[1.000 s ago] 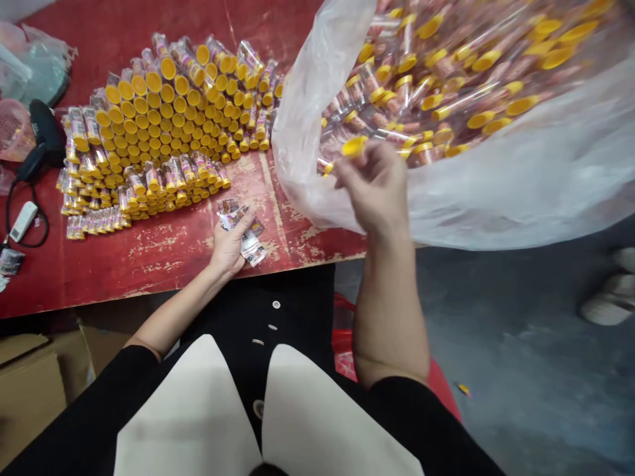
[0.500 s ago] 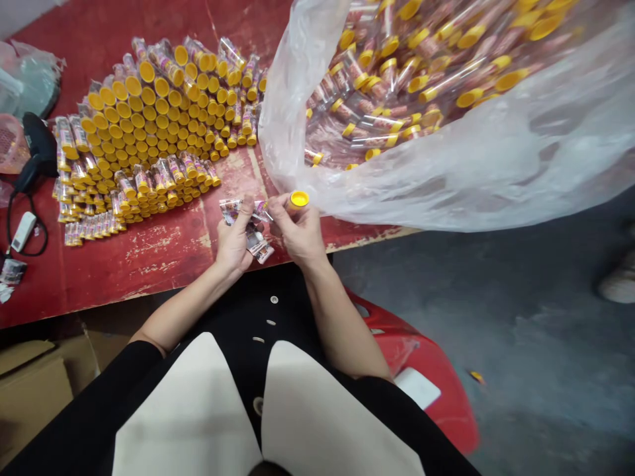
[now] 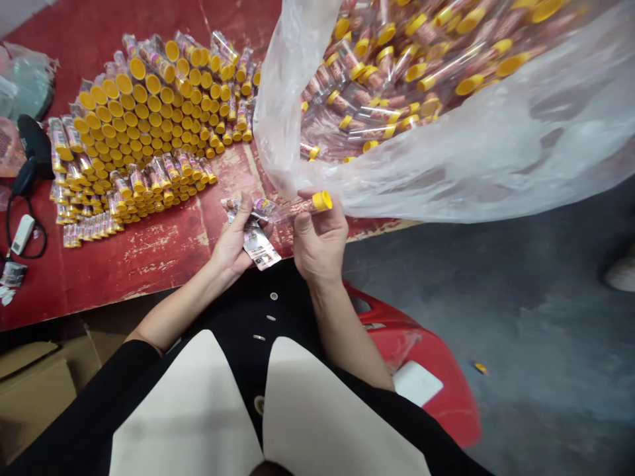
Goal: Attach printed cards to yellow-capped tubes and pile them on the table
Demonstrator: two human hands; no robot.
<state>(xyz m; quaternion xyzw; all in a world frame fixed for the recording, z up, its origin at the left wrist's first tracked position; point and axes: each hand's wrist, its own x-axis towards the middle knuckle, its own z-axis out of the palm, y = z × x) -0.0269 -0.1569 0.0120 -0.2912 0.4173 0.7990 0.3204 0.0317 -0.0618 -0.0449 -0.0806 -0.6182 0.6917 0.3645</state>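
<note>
The right hand (image 3: 320, 243) pinches a clear tube (image 3: 302, 208) lying crosswise — yellow cap (image 3: 322, 201) out to the right, bare end just reaching the printed sachets (image 3: 256, 243) clamped in the left hand (image 3: 229, 243)

Red wooden table (image 3: 149, 264), paint worn and chipped along the front edge. Toward its far left end: black corded handheld device (image 3: 32, 142), black cable (image 3: 6, 228), white power adapter (image 3: 22, 235), pink mesh basket (image 3: 7, 149), crumpled plastic bag (image 3: 30, 86). Below the table edge, cardboard box (image 3: 34, 403). Further right, red plastic seat (image 3: 426, 370) on grey concrete floor (image 3: 520, 317); small yellow scrap (image 3: 479, 369) nearby; pale shoe (image 3: 622, 274) at the right edge.
</note>
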